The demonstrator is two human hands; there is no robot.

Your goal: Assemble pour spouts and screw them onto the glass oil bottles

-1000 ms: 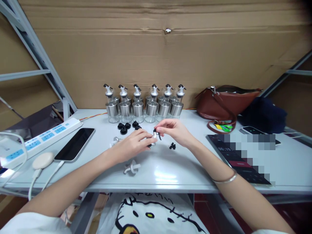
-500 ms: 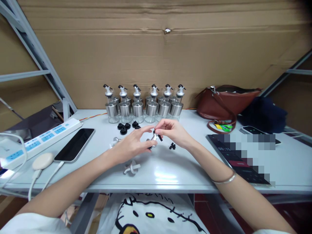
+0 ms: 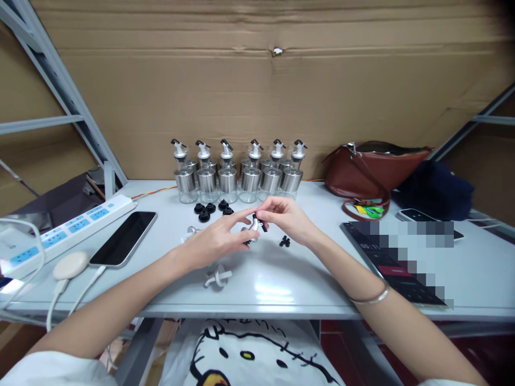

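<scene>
My left hand (image 3: 219, 238) is closed on a silver-grey pourer spout (image 3: 253, 229), held just above the table. At the spout's tip, my right hand (image 3: 285, 215) pinches a small black flip cap (image 3: 262, 224); whether the cap is fixed to the spout I cannot tell. Below my left hand another grey pourer spout (image 3: 219, 276) lies on its side, and one more (image 3: 193, 231) is partly hidden behind that hand. Beyond my fingers sit several black ribbed stoppers (image 3: 204, 215). Small black caps (image 3: 285, 241) lie in a cluster under my right wrist.
Several glass bottles with steel bands (image 3: 227, 182) stand along the back, the front row topped with pourers. On the left are a phone (image 3: 124, 238), a power strip (image 3: 68, 233) and a white round charger (image 3: 71, 266). To the right are a brown bag (image 3: 350, 174) and a tablet (image 3: 386, 257).
Both hands stay almost in place at the spout. The left fingers and the black cap shift very slightly; nothing is let go.
</scene>
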